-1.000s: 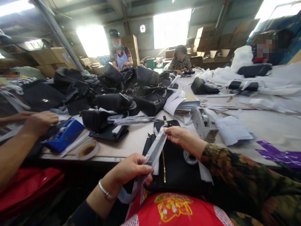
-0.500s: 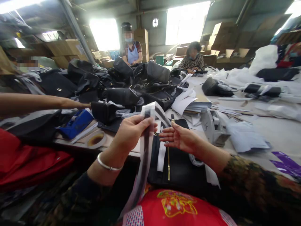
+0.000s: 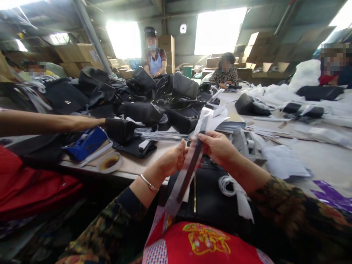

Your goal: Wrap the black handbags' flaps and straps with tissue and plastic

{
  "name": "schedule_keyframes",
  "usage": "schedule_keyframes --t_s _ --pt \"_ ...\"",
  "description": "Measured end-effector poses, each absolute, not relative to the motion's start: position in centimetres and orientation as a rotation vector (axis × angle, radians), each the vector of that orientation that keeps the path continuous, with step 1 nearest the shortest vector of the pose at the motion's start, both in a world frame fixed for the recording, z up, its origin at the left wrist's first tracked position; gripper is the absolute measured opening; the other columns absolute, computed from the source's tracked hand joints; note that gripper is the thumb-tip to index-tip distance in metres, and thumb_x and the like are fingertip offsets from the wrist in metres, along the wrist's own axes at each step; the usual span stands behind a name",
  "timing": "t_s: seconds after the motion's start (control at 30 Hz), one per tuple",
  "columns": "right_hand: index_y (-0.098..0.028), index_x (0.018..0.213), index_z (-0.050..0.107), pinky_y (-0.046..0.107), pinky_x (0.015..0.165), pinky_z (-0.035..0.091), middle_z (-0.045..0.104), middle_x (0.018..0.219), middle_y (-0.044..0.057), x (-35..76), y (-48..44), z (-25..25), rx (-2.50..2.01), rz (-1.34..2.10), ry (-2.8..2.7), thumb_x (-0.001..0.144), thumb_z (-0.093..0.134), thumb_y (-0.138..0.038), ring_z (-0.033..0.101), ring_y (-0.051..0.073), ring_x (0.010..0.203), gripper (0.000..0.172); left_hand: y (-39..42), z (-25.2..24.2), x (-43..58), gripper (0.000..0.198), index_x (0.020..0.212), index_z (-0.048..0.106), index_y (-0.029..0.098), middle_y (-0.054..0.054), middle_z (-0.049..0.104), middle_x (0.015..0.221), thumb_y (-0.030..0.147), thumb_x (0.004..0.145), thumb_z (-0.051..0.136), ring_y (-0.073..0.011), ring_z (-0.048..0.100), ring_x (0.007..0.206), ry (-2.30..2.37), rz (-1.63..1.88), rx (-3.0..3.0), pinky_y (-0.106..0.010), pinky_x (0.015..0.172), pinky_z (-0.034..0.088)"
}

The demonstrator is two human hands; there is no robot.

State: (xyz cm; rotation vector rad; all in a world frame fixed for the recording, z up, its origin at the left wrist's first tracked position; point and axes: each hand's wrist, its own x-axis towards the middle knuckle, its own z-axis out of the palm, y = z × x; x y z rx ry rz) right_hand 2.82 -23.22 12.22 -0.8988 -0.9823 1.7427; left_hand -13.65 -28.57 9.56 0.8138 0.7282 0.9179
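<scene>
Both my hands hold a long dark strap wrapped in a clear plastic sleeve [image 3: 189,168], which slants from upper right down to my lap. My left hand [image 3: 173,159] pinches its middle from the left side. My right hand [image 3: 217,146] grips it higher up, fingers closed round it. Under them a black bag with a gold zip [image 3: 209,194] lies flat at the table's near edge, with white paper strips [image 3: 233,187] on it.
A pile of black bags [image 3: 154,99] fills the table's far left. A co-worker's arm [image 3: 52,123] reaches in from the left near a blue tape dispenser [image 3: 86,143] and a tape roll [image 3: 110,161]. Stacked papers [image 3: 228,124] and a grey dispenser [image 3: 247,143] sit right; other people work across the table.
My right hand, open half a second ago, has closed on the wrapped strap. My left hand lowered, and the strap now runs straight between both hands instead of folded over.
</scene>
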Motion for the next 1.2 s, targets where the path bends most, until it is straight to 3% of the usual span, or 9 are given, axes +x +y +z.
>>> schedule_keyframes --t_s 0.1,0.2,0.33,0.43,0.57,0.67,0.8,1.03,1.2 --pt "-0.013 0.076 0.068 0.028 0.06 0.062 0.073 0.068 0.005 2.3 -21.2 12.2 -0.943 1.626 -0.953 0.084 0.068 -0.009 0.068 0.015 0.057 0.009 -31.6 7.1 -13.6 0.056 0.101 0.07 0.009 -0.016 0.077 0.084 0.059 0.077 0.079 -0.0243 0.075 0.074 0.76 0.776 0.866 -0.032 0.07 0.059" --pt "-0.013 0.076 0.068 0.027 0.057 0.06 0.071 0.065 0.004 1.3 -20.6 11.4 -0.954 1.619 -0.989 0.083 0.068 -0.009 0.066 0.014 0.054 0.009 -32.4 6.4 -13.0 0.052 0.094 0.07 0.008 -0.014 0.076 0.077 0.057 0.08 0.077 -0.021 0.073 0.067 0.852 0.855 0.844 -0.029 0.065 0.058" --pt "-0.013 0.075 0.069 0.023 0.051 0.054 0.07 0.065 0.003 0.6 -21.0 10.4 -0.966 1.598 -1.054 0.08 0.074 -0.016 0.064 0.014 0.053 0.008 -30.9 7.0 -12.7 0.051 0.094 0.069 0.007 -0.015 0.077 0.078 0.055 0.079 0.079 -0.0216 0.075 0.069 0.861 0.963 0.842 -0.03 0.068 0.059" --pt "-0.016 0.081 0.07 0.022 0.057 0.054 0.071 0.07 0.002 1.3 -21.2 10.5 -0.872 1.533 -1.04 0.082 0.074 -0.021 0.065 0.013 0.059 0.007 -30.1 7.3 -12.5 0.044 0.092 0.068 0.009 -0.013 0.077 0.077 0.052 0.086 0.073 -0.0209 0.075 0.068 0.906 1.053 0.853 -0.031 0.07 0.06" --pt "-0.016 0.079 0.07 0.026 0.058 0.055 0.071 0.07 0.004 2.5 -21.3 10.6 -0.807 1.73 -1.202 0.078 0.08 -0.037 0.065 0.016 0.061 0.023 -29.9 7.0 -11.6 0.036 0.09 0.066 0.011 -0.012 0.077 0.076 0.046 0.093 0.066 -0.0189 0.074 0.065 0.941 1.142 0.841 -0.031 0.07 0.06" --pt "-0.012 0.071 0.072 0.023 0.053 0.051 0.069 0.063 0.003 2.5 -21.5 10.5 -0.911 1.608 -1.351 0.07 0.087 -0.033 0.061 0.013 0.054 0.025 -30.0 6.6 -11.2 0.033 0.093 0.067 0.01 -0.012 0.077 0.075 0.043 0.094 0.064 -0.0191 0.074 0.067 0.913 1.113 0.841 -0.032 0.072 0.059" --pt "-0.013 0.073 0.075 0.022 0.062 0.055 0.072 0.071 0.003 1.8 -21.4 10.6 -0.884 1.427 -1.228 0.075 0.083 -0.028 0.065 0.013 0.063 0.017 -30.5 6.0 -11.5 0.042 0.092 0.068 0.008 -0.015 0.077 0.08 0.051 0.089 0.069 -0.0224 0.075 0.072 0.879 0.962 0.837 -0.034 0.074 0.059" --pt "-0.012 0.071 0.072 0.027 0.064 0.059 0.071 0.07 0.006 1.5 -22.4 9.8 -0.918 1.62 -1.099 0.081 0.079 -0.024 0.068 0.016 0.064 0.017 -30.2 5.8 -11.2 0.034 0.09 0.066 0.009 -0.013 0.077 0.076 0.041 0.096 0.061 -0.0205 0.074 0.069 0.888 1.035 0.771 -0.034 0.074 0.06" --pt "-0.012 0.073 0.07 0.023 0.05 0.054 0.072 0.07 0.008 1.6 -23.3 8.7 -1.015 1.72 -1.025 0.083 0.077 -0.024 0.066 0.015 0.056 0.017 -29.2 6.2 -10.3 0.029 0.088 0.064 0.009 -0.011 0.074 0.069 0.035 0.099 0.055 -0.0175 0.072 0.063 0.927 1.058 0.777 -0.027 0.064 0.057"
